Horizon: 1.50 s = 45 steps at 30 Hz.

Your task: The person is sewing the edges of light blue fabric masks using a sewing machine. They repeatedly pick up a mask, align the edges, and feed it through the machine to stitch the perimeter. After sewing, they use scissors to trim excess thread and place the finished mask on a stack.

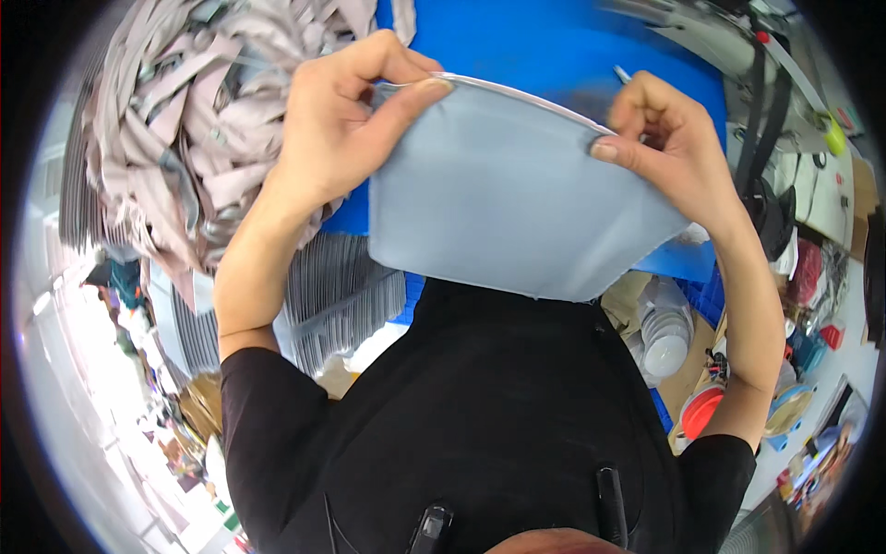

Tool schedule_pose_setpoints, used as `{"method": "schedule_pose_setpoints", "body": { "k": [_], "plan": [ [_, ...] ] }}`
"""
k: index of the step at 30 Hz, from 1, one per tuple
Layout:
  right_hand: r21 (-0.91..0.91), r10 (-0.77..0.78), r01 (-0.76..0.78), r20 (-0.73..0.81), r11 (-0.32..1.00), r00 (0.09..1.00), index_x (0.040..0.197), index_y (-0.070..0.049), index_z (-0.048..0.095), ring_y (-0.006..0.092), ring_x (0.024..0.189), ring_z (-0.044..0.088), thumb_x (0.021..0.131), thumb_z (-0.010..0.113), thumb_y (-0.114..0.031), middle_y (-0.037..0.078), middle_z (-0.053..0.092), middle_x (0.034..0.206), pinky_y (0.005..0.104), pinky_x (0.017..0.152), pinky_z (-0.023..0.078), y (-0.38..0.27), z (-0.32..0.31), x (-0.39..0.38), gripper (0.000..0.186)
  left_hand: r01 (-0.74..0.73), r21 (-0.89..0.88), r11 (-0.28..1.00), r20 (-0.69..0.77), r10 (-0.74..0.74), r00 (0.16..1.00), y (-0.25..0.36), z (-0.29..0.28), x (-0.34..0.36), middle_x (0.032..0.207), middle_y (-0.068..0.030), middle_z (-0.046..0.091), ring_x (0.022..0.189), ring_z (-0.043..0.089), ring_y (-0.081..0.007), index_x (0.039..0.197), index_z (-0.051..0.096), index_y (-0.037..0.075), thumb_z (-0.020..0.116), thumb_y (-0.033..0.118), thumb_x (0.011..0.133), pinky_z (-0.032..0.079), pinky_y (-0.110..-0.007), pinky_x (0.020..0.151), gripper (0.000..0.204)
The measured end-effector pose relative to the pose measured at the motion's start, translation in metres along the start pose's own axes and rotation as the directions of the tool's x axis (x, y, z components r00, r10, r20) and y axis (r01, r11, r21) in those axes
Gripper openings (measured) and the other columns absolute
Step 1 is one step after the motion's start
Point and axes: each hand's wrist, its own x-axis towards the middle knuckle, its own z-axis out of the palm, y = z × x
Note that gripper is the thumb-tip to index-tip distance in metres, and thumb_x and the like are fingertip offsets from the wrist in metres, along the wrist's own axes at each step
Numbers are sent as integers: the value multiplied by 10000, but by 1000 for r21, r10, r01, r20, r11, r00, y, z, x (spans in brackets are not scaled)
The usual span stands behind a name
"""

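Observation:
A flat grey-blue panel (517, 194) of thin, flexible material hangs between my hands in front of my chest. Its rounded lower corners face me, and a pale pink layer shows along the upper edge. My left hand (355, 120) pinches the upper left of that edge between thumb and fingers. At the upper right, my right hand (664, 138) grips the same edge with the thumb on the near face and the fingers curled behind. A small pale tip (622, 74) sticks up beside the right fingers; what it belongs to is hidden.
A blue work surface (517, 37) lies beyond the panel. Left of it is a heap of pinkish-grey strips (212, 129). Stacks of thin grey pieces (332, 286) stand below my left forearm. A machine (683, 37) sits at upper right; clear plastic cups (666, 337) lie lower right.

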Motion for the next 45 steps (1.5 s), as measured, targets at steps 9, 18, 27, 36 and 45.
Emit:
{"method": "schedule_pose_setpoints", "body": {
  "k": [9,18,27,36,45],
  "plan": [
    [376,130,-58,-167,925,977,1039,14,776,28,687,606,932,799,-194,5,729,785,204,618,484,9,-9,11,235,16,4,1000,282,-16,959,-1,-15,144,965,-71,723,898,641,-103,926,665,-10,747,109,952,491,-249,840,146],
    [634,337,-74,-304,770,891,986,17,767,48,716,634,961,755,-192,31,740,829,221,652,505,22,19,31,210,310,8,951,484,-275,831,-49,23,230,737,70,609,628,496,-14,950,710,19,826,213,902,369,-222,531,231],
    [640,415,-114,-341,759,844,1019,18,767,69,767,659,955,753,-230,51,754,884,236,711,525,15,9,55,256,-53,-241,969,387,146,910,-85,45,260,1207,-72,719,1103,624,-152,1245,691,-12,732,11,889,510,-321,950,358],
    [645,438,-115,-366,755,821,1042,22,768,87,794,673,951,755,-239,65,760,909,247,740,534,19,9,66,277,-55,-219,974,426,147,893,-98,46,274,1266,-87,701,1164,616,-174,1293,672,8,706,19,911,494,-334,1007,383],
    [700,433,-6,-436,714,789,1083,51,740,102,811,676,943,754,-246,81,751,941,268,742,543,24,7,78,329,-49,-260,964,455,167,875,-96,56,298,1297,-89,687,1165,627,-190,1323,655,23,703,27,912,504,-342,1001,413]
  ]
}}
